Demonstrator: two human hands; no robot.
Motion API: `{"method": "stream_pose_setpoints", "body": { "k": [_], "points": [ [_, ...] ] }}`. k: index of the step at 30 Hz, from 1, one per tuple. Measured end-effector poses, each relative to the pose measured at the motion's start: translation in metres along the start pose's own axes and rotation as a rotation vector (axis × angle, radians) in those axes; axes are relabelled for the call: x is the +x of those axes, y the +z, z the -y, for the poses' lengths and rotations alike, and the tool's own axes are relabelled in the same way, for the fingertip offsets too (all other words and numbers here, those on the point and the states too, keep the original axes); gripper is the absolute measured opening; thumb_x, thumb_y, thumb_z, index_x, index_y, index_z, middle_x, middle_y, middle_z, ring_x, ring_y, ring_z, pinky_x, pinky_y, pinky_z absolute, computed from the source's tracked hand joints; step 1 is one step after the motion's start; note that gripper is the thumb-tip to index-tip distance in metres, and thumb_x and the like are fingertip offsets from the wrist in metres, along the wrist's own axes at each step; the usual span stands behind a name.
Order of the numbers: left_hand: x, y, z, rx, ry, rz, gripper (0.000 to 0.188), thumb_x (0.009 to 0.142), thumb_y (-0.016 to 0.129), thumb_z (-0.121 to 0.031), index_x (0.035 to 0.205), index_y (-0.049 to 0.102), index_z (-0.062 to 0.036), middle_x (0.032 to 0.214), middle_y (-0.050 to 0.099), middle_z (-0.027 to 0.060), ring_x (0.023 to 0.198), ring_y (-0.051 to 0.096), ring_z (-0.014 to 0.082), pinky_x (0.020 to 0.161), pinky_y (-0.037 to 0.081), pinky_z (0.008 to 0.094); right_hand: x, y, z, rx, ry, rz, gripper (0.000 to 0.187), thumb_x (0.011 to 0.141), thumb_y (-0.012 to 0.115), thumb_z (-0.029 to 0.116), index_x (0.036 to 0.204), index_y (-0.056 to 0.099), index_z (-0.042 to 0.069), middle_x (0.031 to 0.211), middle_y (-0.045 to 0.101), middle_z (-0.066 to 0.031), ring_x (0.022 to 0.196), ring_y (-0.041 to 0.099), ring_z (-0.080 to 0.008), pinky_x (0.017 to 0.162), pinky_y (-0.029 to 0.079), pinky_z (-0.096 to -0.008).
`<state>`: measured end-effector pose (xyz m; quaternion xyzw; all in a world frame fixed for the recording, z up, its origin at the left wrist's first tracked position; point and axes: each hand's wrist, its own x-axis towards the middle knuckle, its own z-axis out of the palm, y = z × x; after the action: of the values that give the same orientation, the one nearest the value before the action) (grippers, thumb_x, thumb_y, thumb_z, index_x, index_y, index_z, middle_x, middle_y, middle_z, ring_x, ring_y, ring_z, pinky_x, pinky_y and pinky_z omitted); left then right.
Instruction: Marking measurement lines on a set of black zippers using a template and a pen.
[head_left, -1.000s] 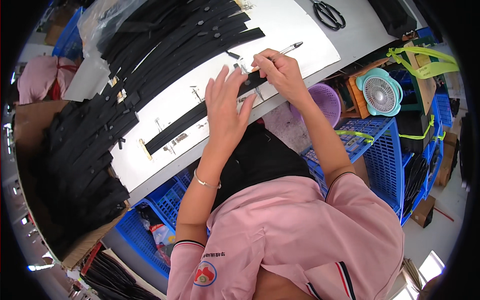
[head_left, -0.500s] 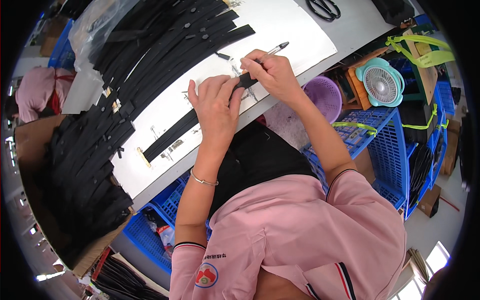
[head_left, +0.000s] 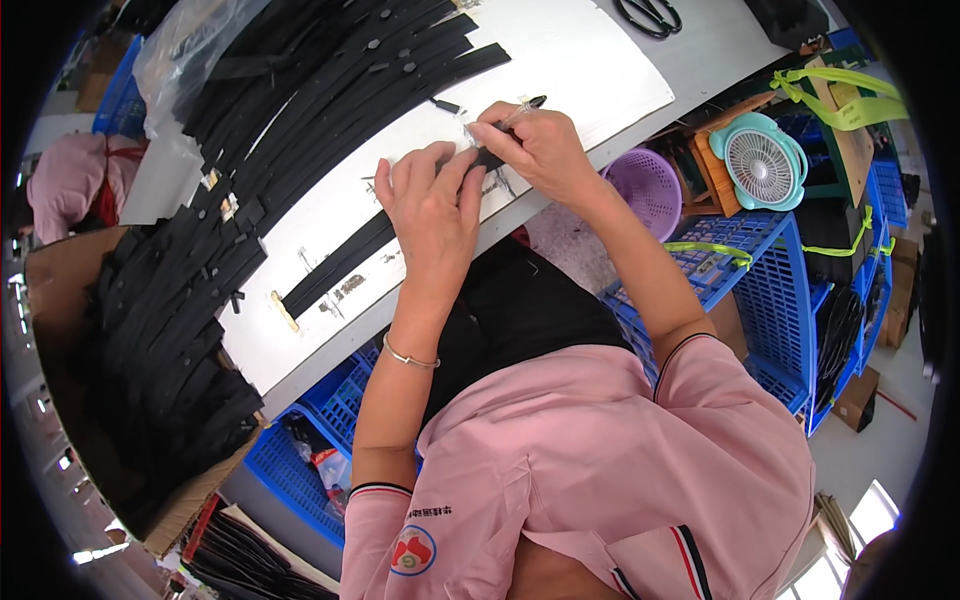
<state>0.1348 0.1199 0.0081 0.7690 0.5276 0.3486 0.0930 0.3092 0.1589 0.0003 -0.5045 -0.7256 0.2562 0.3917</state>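
On the white board [head_left: 600, 90], a long black strap [head_left: 345, 265] lies slantwise, running under my left hand [head_left: 435, 205]. The fingers of that hand are bent and press the strap down, with the thumb and forefinger close to its far right end. My right hand [head_left: 540, 155] is closed around a clear-barrelled pen with a black tail end [head_left: 537, 102]. Its writing tip is hidden by the fingers, close over the strap's end. Dark marks show on the board around the strap. A small light-coloured stop [head_left: 286, 312] sits at the strap's near left end.
Many black straps [head_left: 330, 120] cover the board's far left side. More fill a cardboard box [head_left: 60, 300] at the left. Black-handled scissors [head_left: 648, 15] lie at the back. To the right are a purple basket [head_left: 645, 195], a teal fan [head_left: 757, 162] and blue crates [head_left: 780, 320].
The pen has tipped over and its tail now sits lower and further left. My right hand has shifted slightly left; my left hand stays on the strap.
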Motion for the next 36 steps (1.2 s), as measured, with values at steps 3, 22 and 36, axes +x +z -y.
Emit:
{"method": "stream_pose_setpoints", "body": {
  "k": [3,22,36],
  "points": [
    [0.0,0.001,-0.001,-0.027,-0.02,-0.004,0.018,0.088,0.077,-0.016,0.104,0.077,-0.0079,0.113,0.067,0.0052,0.113,0.059,0.0253,0.118,0.026,0.053,-0.001,0.001,-0.001,-0.094,-0.042,-0.024,0.026,0.1,0.067,0.017,0.091,0.072,-0.006,0.089,0.075,-0.0064,0.065,0.064,-0.0126,0.06,0.048,-0.0264],
    [-0.011,-0.01,0.006,-0.216,-0.09,-0.097,0.031,0.087,0.079,-0.019,0.116,0.074,-0.0093,0.127,0.066,0.0119,0.125,0.058,0.0329,0.12,0.03,0.0539,-0.009,-0.018,0.006,0.379,0.214,0.027,0.021,0.101,0.065,0.017,0.094,0.073,-0.001,0.079,0.068,-0.003,0.072,0.062,-0.0086,0.064,0.048,-0.0251],
    [-0.077,-0.199,0.202,0.642,-0.344,-0.115,0.036,0.089,0.066,-0.006,0.123,0.075,-0.0128,0.137,0.067,0.0034,0.142,0.049,0.0282,0.126,0.01,0.0589,0.007,0.004,0.019,-0.311,-0.196,0.035,0.049,0.079,0.089,0.032,0.117,0.064,0.012,0.076,0.058,-0.0021,0.063,0.055,-0.0153,0.06,0.046,-0.0291]
  ]
}}
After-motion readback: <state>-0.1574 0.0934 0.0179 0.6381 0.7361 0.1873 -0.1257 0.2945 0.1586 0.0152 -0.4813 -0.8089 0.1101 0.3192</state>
